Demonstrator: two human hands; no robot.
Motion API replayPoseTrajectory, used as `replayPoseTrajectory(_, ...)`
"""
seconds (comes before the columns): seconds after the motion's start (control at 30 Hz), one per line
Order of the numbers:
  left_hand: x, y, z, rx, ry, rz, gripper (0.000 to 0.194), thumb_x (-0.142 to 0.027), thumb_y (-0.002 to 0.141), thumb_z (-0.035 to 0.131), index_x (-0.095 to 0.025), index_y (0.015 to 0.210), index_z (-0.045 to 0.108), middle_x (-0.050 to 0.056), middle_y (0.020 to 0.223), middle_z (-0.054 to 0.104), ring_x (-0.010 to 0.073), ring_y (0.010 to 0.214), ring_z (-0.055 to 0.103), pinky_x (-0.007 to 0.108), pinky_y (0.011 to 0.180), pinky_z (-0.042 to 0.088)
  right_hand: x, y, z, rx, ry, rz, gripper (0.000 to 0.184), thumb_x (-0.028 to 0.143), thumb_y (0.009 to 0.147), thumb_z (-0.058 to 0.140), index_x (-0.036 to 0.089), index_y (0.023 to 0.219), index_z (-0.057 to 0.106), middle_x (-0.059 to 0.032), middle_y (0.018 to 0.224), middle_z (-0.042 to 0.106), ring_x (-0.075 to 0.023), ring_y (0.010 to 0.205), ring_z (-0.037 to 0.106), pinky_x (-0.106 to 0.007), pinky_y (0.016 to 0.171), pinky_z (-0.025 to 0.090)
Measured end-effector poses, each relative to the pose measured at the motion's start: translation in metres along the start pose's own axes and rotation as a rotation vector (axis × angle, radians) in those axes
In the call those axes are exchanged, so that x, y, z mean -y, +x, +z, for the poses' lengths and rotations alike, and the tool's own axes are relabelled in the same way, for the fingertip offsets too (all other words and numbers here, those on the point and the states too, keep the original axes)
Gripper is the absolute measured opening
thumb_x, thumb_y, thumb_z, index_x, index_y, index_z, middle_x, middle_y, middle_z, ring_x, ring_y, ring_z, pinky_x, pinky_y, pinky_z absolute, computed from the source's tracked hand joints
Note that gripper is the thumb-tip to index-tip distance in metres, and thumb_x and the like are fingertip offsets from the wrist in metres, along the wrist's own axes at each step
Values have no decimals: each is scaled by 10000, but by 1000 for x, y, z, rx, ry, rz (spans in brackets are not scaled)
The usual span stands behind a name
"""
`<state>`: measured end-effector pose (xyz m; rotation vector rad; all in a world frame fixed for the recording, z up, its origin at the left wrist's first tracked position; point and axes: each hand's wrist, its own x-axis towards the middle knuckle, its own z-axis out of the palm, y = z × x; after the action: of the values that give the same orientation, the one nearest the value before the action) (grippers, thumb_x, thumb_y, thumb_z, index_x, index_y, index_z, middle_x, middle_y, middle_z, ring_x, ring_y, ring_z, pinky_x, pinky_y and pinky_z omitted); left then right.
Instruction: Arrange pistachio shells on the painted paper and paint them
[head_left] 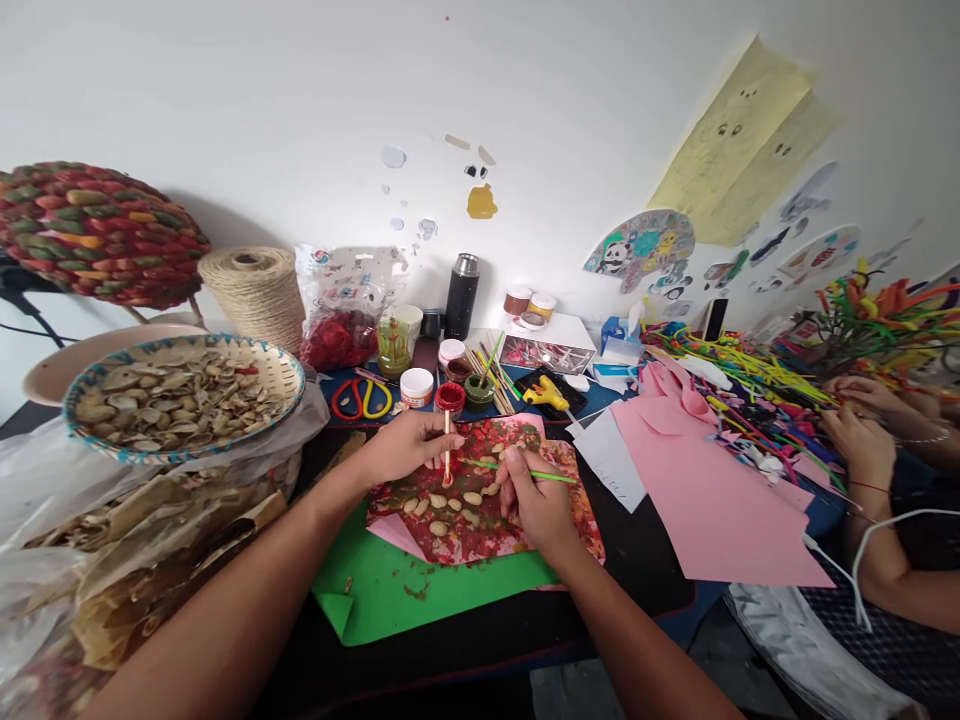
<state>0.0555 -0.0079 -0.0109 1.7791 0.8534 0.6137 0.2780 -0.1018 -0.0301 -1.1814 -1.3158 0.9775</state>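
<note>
My left hand (405, 447) is closed around a pale wooden stick (448, 455), held upright with its lower end smeared red. My right hand (534, 500) pinches a thin green paintbrush (551, 476), its front end pointing left toward the stick. Both hands are over a paint-stained pink sheet (487, 548) with red and dark blotches. Several unshelled peanuts (439, 528) lie on it between my hands. Under that sheet is a green sheet (397, 610). Just beyond my left hand stand a red paint jar (450, 398) and a green paint jar (480, 392).
At left are a basket of peanut shells (180, 400), a twine spool (251, 290) and a peanut-covered dome (97, 235). Scissors (361, 398), a black flask (463, 297) and a yellow glue gun (547, 393) lie beyond. Pink sheets (727, 510) and another person's hands (862, 430) are at right.
</note>
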Motion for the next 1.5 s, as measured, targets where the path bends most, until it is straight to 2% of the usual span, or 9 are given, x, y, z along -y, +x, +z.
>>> replayPoseTrajectory(0.13, 2, 1, -3, 8, -14, 3, 452, -633, 912, 690, -192, 824, 642, 6, 682, 708, 175, 613, 652, 274, 598, 537, 7, -1, 0, 9, 4, 10, 607, 744, 1014, 547, 220, 718, 623, 48, 475, 510, -125, 389, 520, -238, 422, 404)
replayPoseTrajectory(0.33, 9, 1, -13, -102, 11, 21, 489, -659, 928, 664, -184, 812, 649, 8, 683, 694, 172, 610, 643, 278, 610, 541, 13, -1, 0, 9, 5, 20, 629, 781, 985, 556, 216, 720, 629, 46, 477, 517, -118, 380, 512, -230, 404, 387)
replayPoseTrajectory(0.53, 14, 1, -18, -131, 177, 66, 456, -610, 970, 624, -184, 815, 667, 11, 695, 697, 178, 648, 636, 263, 626, 508, 10, -1, 0, 19, -6, 31, 625, 773, 989, 563, 214, 720, 634, 46, 476, 517, -121, 392, 524, -229, 422, 409)
replayPoseTrajectory(0.77, 12, 0, -22, -215, 185, 53, 465, -620, 952, 646, -187, 781, 645, -4, 668, 674, 166, 619, 619, 249, 609, 474, 11, 1, -1, 8, 6, 28, 632, 787, 979, 559, 218, 714, 623, 50, 467, 505, -118, 375, 508, -229, 407, 398)
replayPoseTrajectory(0.93, 8, 0, -20, -110, 42, 41, 465, -628, 924, 683, -185, 786, 653, 2, 679, 692, 167, 615, 636, 258, 615, 516, 11, -2, -3, 3, 35, 30, 614, 758, 986, 583, 214, 706, 628, 52, 463, 498, -114, 372, 505, -223, 400, 397)
replayPoseTrajectory(1.03, 6, 0, -15, -51, 48, 36, 452, -622, 926, 681, -187, 805, 662, 4, 681, 704, 175, 617, 642, 266, 616, 529, 9, -5, -6, 10, 57, 44, 610, 750, 982, 601, 212, 696, 625, 57, 461, 490, -111, 363, 501, -221, 398, 398)
replayPoseTrajectory(1.2, 8, 1, -9, -49, 128, 68, 432, -593, 966, 632, -188, 816, 655, 14, 715, 716, 183, 647, 648, 266, 622, 520, 4, -8, -4, 48, 49, 62, 598, 731, 1012, 571, 215, 715, 627, 61, 452, 485, -119, 366, 507, -233, 420, 398)
replayPoseTrajectory(1.37, 11, 0, -10, -28, 108, 63, 418, -572, 993, 594, -188, 835, 644, 18, 724, 719, 185, 647, 660, 269, 629, 514, 2, -9, 4, 99, -77, 1, 595, 685, 1072, 496, 223, 715, 610, 56, 462, 486, -123, 401, 515, -240, 459, 398)
replayPoseTrajectory(1.5, 10, 0, -11, -42, 144, 70, 428, -581, 986, 598, -182, 838, 657, 16, 726, 719, 181, 648, 647, 265, 622, 508, 2, -11, -2, 131, -122, -4, 595, 661, 1092, 476, 226, 704, 593, 53, 458, 488, -126, 404, 519, -241, 454, 387)
